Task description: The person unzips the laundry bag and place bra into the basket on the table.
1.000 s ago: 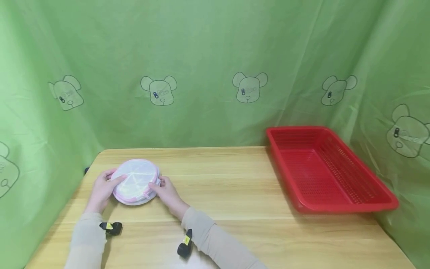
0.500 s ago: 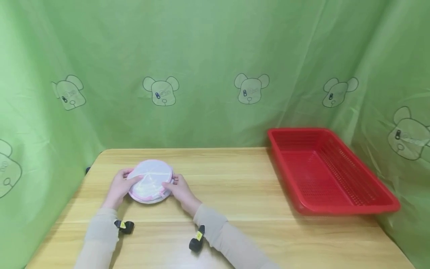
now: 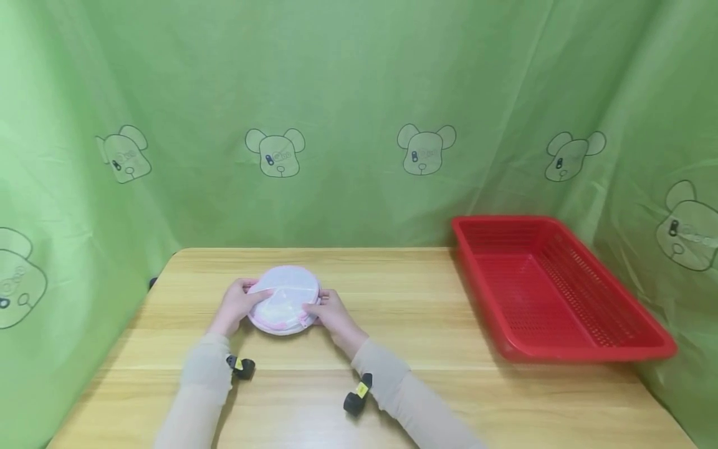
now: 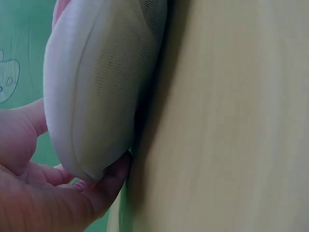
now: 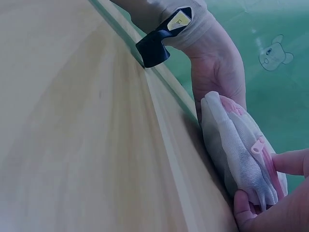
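Pouch: the round white pouch [image 3: 283, 300] with pink edging lay flat side up over the left half of the table [image 3: 426, 399]; whether it touched the wood or hung just above it, I could not tell.
Left hand: the left hand [image 3: 234, 304] grasped the pouch's left side, thumb across the top, fingers bent under the rim.
Right hand: the right hand [image 3: 339, 319] pinched the right side, thumb on top, a fingertip at the lower edge.
Zip pull: the pink zip pull [image 5: 258, 147] sat near the right thumb; a good hold probably meant pressing beside it, not on it.
Soft sides: the mesh looked yielding, so light, even pressure from both hands seemed best, with the rim level; squeezing harder on one side might have buckled it.
Basket: the red basket [image 3: 589, 353] stood far to the right, well apart from both hands.
Curtain: green cloth [image 3: 348, 206] hung behind the table.
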`<state>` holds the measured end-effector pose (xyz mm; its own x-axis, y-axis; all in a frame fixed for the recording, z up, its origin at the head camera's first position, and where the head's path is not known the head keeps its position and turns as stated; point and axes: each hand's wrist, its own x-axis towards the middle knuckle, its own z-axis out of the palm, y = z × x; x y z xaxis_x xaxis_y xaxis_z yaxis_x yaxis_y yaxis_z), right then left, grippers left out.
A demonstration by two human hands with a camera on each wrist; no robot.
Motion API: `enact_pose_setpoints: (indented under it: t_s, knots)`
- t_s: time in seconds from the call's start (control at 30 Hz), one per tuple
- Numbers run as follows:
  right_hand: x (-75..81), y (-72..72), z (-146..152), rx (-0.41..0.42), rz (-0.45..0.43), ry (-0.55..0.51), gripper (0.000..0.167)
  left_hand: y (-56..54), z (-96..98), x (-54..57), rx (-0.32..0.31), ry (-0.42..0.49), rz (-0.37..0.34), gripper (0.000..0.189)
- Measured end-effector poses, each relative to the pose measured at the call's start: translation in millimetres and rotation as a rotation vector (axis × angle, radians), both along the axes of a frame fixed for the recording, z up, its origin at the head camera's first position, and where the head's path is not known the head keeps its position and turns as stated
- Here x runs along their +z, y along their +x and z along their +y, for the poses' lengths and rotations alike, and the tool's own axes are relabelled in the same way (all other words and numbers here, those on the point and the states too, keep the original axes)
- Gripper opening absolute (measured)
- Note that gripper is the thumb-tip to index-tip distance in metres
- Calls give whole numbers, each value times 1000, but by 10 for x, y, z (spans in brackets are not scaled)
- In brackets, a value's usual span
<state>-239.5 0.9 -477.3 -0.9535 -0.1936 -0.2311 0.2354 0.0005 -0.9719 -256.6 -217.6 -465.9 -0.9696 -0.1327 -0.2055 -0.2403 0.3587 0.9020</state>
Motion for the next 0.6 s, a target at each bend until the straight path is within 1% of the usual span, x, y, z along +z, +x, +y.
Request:
enact_pose_setpoints:
  t_s: [0.07,0.1,0.2,0.27,0.33,0.4,0.6]
  knots:
    - [19,-3,76,-7,-2,6,60,-27,77,-7,-3,9,1,67]
    - [66,20,118,-8,-3,7,59,-43,112,-18,-4,14,2,66]
    - [62,2,243,-16,-1,8,60,-87,237,-23,-3,38,-6,64]
    - [47,-11,321,-21,0,9,61,-94,324,-6,-4,54,-10,64]
    - [-34,-50,392,-36,2,4,62,-106,413,9,0,66,-13,64]
    - [-44,-50,462,-52,0,-1,61,-120,496,20,-4,75,-15,65]
    - [-44,-21,670,-95,0,-9,60,-210,732,-15,-11,113,-15,66]
